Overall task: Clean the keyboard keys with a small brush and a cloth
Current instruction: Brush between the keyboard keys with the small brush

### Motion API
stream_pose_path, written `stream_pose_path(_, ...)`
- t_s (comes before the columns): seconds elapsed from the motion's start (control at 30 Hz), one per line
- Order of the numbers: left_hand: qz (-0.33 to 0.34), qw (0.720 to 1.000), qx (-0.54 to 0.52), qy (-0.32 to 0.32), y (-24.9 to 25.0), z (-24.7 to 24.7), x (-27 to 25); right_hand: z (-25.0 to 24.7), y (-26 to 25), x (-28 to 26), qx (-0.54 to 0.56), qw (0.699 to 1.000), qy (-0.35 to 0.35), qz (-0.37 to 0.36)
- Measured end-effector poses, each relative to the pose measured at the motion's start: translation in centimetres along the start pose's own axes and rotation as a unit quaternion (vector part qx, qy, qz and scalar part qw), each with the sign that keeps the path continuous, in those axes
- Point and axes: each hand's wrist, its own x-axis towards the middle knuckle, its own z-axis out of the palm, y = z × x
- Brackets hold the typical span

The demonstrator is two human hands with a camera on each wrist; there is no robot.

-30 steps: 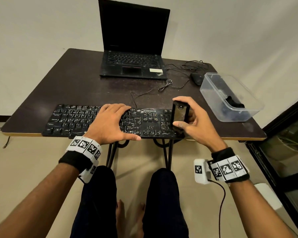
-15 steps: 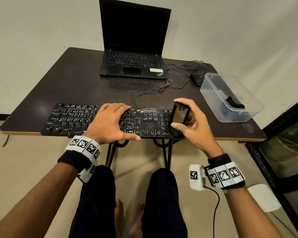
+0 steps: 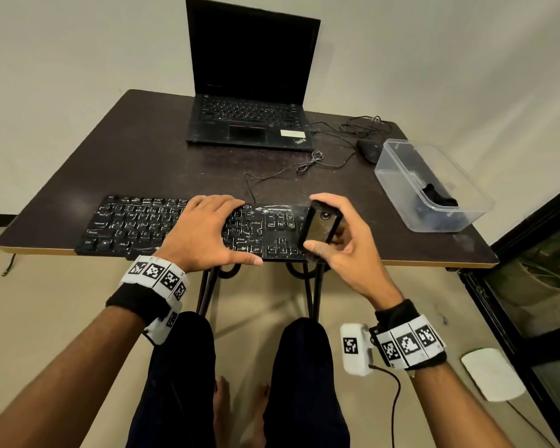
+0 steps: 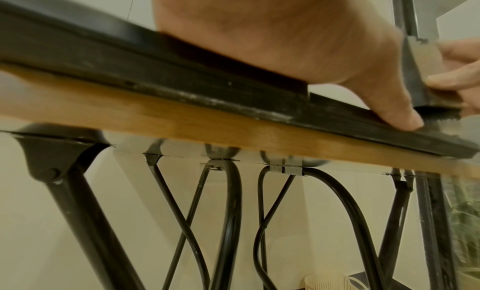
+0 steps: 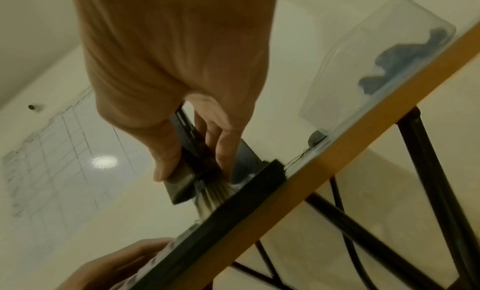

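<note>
Plain cream wall behind, beige floor below. Dark-topped bench (image 3: 136, 156) with a wood-coloured edge band and black metal legs. At the far side, an open black laptop (image 3: 253, 92), screen dark, "ThinkPad" badge at the palm rest's right corner plus a white sticker, text too small to read. To the right, a clear plastic tub (image 3: 398, 169) near the bench's right edge, with a dark blue cloth (image 3: 440, 197) crumpled inside. Black mouse (image 3: 369, 150) just behind the tub, its cable looped toward the laptop.

Black keyboard (image 3: 123, 224) lies along the near bench edge, white legends on the keys; "Ctrl" and "Alt" just legible bottom left, the rest blurred.

Left hand (image 3: 204, 234) lies flat on the keyboard's middle, fingers straight, thumb stretched along the front edge, pressing it down.

Right hand (image 3: 346, 244) grips a small brush (image 3: 320, 226) with a flat black body, thumb on one side and fingers curled round the other, over the keyboard's right end by the numpad. Right wrist view shows the pale bristles (image 5: 213, 194) touching the keyboard's edge there.

Both wrists carry bands with black-and-white square markers.
</note>
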Motion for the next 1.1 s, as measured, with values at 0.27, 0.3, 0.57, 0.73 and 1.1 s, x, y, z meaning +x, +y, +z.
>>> stream_pose_path(0.27,0.0,1.0,0.003,0.0,-0.1,-0.1,0.0,0.7,-0.2,-0.1,-0.013,1.0,-0.006,-0.007)
stream_pose_path(0.3,0.0,1.0,0.003,0.0,-0.1,0.0,0.0,0.5,-0.2,0.0,-0.018,1.0,-0.018,-0.004)
stream_pose_path(0.57,0.001,1.0,0.002,-0.001,-0.1,0.0,0.0,-0.7,-0.2,0.7,-0.014,0.999,-0.028,0.013)
stream_pose_path(0.73,0.001,1.0,0.003,0.004,-0.1,0.1,0.0,0.2,-0.1,0.9,-0.029,1.0,0.007,-0.004)
stream_pose_path(1.1,0.002,1.0,0.008,-0.003,-0.3,0.2,0.1,0.1,1.0,0.8,-0.047,0.994,0.094,0.003)
